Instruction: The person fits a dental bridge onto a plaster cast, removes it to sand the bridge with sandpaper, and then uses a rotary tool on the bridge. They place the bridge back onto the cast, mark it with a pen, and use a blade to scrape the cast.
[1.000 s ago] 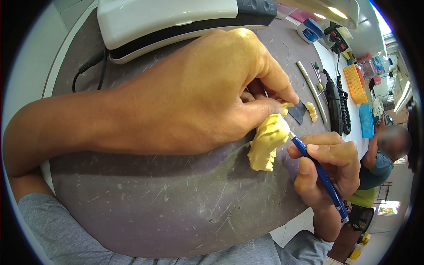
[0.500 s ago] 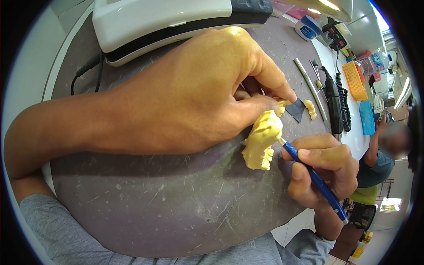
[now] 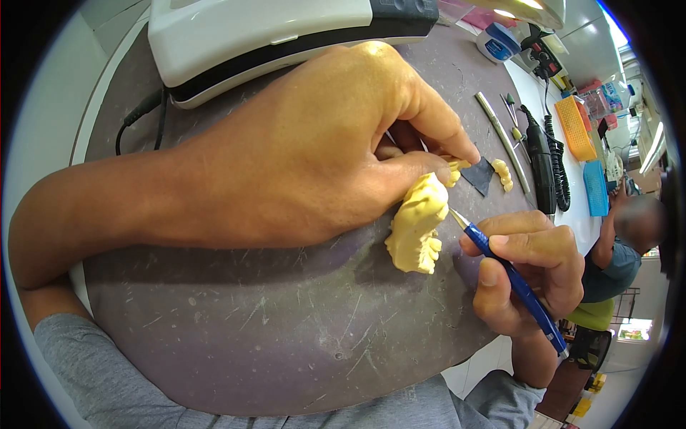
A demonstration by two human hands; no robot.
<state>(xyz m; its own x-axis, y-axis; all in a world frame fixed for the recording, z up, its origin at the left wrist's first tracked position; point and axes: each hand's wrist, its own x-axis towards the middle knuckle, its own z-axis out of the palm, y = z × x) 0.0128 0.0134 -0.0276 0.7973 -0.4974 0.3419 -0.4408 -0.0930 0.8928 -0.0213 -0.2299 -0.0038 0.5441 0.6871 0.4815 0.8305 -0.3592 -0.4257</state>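
Observation:
My left hand (image 3: pixel 336 143) reaches across the table from the left, thumb and fingers closed on a yellow dental cast (image 3: pixel 414 232). The molded teeth run along the cast's right side; its upper part is hidden behind my thumb. In my right hand (image 3: pixel 539 268) a blue mechanical pencil (image 3: pixel 518 286) is gripped between thumb and fingers. Its metal tip points up and left, close beside the cast with a small gap. Just past my left fingertips lie a dark square piece of sheet (image 3: pixel 478 176) and a small row of cream-colored teeth (image 3: pixel 503 175).
A white and black machine (image 3: pixel 264 43) stands at the back left. To the right lie a metal rod (image 3: pixel 504 146), small burs (image 3: pixel 511 107), a black handpiece (image 3: pixel 541 161) with coiled cord, an orange basket (image 3: pixel 575 129) and a blue basket (image 3: pixel 594 188). Another person (image 3: pixel 611 264) sits at far right.
The pencil tip has come away from the cast's edge as my right hand shifted slightly right. The cast has tilted and moved a little up and left in my left hand.

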